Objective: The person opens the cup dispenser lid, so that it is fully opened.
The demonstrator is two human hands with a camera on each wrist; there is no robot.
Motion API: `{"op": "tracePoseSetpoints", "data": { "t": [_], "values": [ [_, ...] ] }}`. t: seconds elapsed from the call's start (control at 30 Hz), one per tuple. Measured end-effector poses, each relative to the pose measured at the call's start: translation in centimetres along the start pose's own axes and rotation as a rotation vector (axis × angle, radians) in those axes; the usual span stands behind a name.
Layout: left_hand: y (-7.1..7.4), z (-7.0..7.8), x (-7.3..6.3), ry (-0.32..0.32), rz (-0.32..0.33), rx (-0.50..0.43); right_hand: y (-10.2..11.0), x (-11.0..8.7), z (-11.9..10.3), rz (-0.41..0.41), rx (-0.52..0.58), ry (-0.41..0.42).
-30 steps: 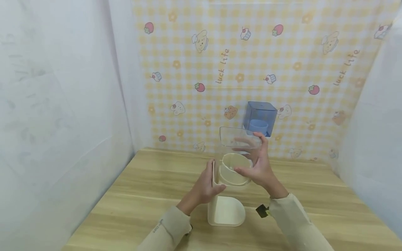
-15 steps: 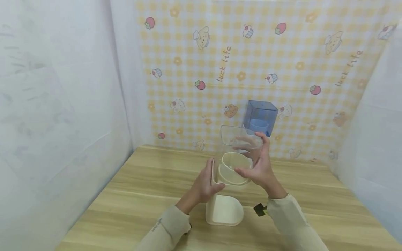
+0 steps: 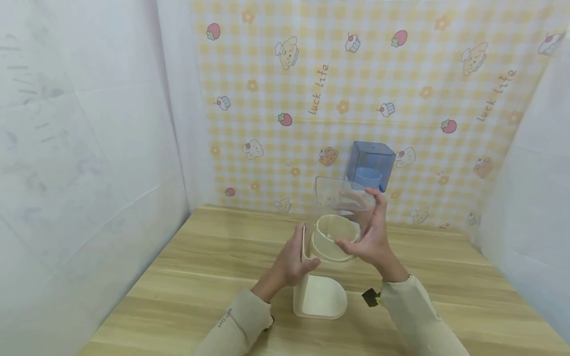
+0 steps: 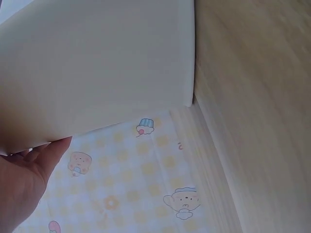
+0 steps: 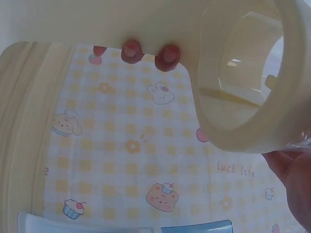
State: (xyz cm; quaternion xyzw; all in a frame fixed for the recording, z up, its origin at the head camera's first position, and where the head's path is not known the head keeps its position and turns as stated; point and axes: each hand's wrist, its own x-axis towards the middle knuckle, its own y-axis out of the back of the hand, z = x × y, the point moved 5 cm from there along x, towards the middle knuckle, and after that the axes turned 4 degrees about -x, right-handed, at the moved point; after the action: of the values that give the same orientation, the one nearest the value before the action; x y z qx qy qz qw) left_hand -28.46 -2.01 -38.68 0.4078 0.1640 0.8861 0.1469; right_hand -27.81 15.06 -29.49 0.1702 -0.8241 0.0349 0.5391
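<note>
A cream plastic stand [image 3: 324, 297] rests upright on the table, with a flat base and a tall back panel [image 4: 107, 63]. From the panel a cream ring-shaped holder [image 5: 291, 116] juts out. Above and around the holder shows a clear plastic container [image 3: 331, 193], its rim tilted. My left hand [image 3: 289, 262] grips the back panel's side edge, and its fingertips [image 5: 169, 56] show past that edge in the right wrist view. Around the clear container's right side my right hand [image 3: 373, 240] is curled, thumb at the front beside the cream holder, fingers seen through the plastic.
A blue see-through box [image 3: 374, 157] with a lighter blue ring inside is behind the right hand, against the yellow checked backdrop [image 3: 249, 188]. White sheets [image 3: 89, 148] hang on both sides. The wood-grain tabletop [image 3: 187, 296] surrounds the stand.
The head view has shifted slightly. Both hands keep their hold on the stand and the clear container, with almost no movement.
</note>
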Motion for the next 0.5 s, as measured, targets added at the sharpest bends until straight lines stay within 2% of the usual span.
{"op": "tracePoseSetpoints", "data": {
  "t": [0.17, 0.3, 0.5],
  "values": [
    [-0.01, -0.02, 0.19, -0.005, -0.001, -0.008, 0.14, 0.06, 0.25, 0.017, -0.007, 0.009],
    [-0.06, -0.02, 0.42, 0.003, -0.013, -0.036, 0.15, 0.19, 0.46, 0.025, 0.055, 0.014],
    [0.04, -0.26, 0.17, 0.054, -0.031, -0.054, -0.15, 0.14, 0.84, 0.056, 0.136, 0.007]
  ]
}}
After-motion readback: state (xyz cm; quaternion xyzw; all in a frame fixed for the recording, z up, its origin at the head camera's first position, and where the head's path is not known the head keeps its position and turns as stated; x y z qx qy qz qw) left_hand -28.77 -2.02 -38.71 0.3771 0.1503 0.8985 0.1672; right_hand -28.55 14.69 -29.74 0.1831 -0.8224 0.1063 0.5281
